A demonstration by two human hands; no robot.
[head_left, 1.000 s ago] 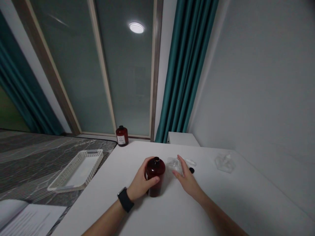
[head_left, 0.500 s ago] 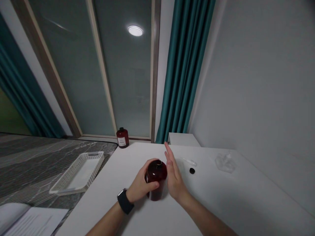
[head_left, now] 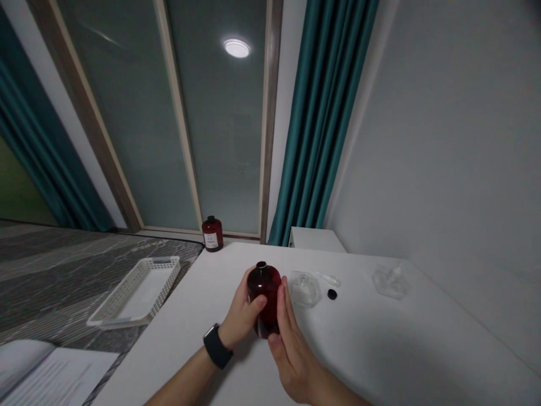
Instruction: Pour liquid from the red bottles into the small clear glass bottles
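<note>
A dark red bottle (head_left: 265, 301) with an uncapped neck is in my left hand (head_left: 242, 314), whose fingers wrap its left side with the thumb across the front. The bottle leans slightly to the left. Against its right side lies my right hand (head_left: 293, 349), flat, fingers straight and together, the thumb apart lower down. Whether the bottle's base touches the table cannot be seen. Just right of the hands are a clear faceted glass dish (head_left: 304, 288), a black cap (head_left: 332, 294) and a clear slender stick-like object (head_left: 328, 279) on the white table (head_left: 363, 361).
A second red bottle (head_left: 212, 234), with a black cap and white label, stands at the table's far left corner. Another clear glass piece (head_left: 391, 280) sits at the right. Left of the table are a white perforated basket (head_left: 95, 321) and an open book (head_left: 80, 375).
The bottle has tipped from leaning toward the right to leaning slightly left. My right hand has moved down and nearer me, its fingers now along the bottle, uncovering the glass dish.
</note>
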